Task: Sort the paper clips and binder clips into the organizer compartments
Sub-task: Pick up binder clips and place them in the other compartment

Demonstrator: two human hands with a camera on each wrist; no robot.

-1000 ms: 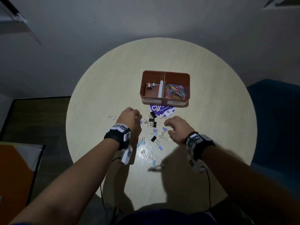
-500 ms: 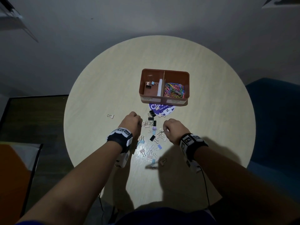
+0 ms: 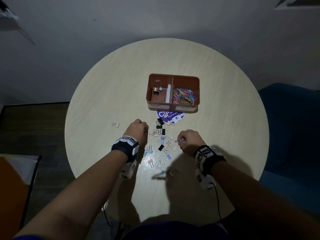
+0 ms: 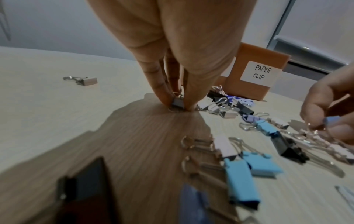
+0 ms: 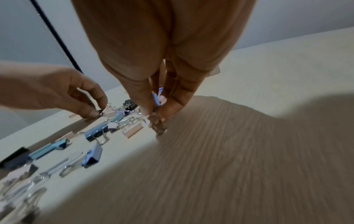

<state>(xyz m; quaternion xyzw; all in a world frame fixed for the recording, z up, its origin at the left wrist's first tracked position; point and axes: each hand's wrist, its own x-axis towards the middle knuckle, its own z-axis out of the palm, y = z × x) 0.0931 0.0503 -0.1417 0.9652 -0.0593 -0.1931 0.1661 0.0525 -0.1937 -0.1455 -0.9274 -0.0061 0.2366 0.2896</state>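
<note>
Dim tabletop [image 3: 107,94]: both hands pinch binder clips; organizer [image 3: 173,91] lies straight ahead, left grip [image 3: 138,130] nearer its binder side, right grip [image 3: 187,141] alongside.

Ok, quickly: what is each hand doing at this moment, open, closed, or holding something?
Left hand: pinches a small grey binder clip that stands on the table.
Right hand: pinches a blue binder clip, above the table.

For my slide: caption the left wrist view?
Left hand pinches a grey binder clip on the table.
</note>
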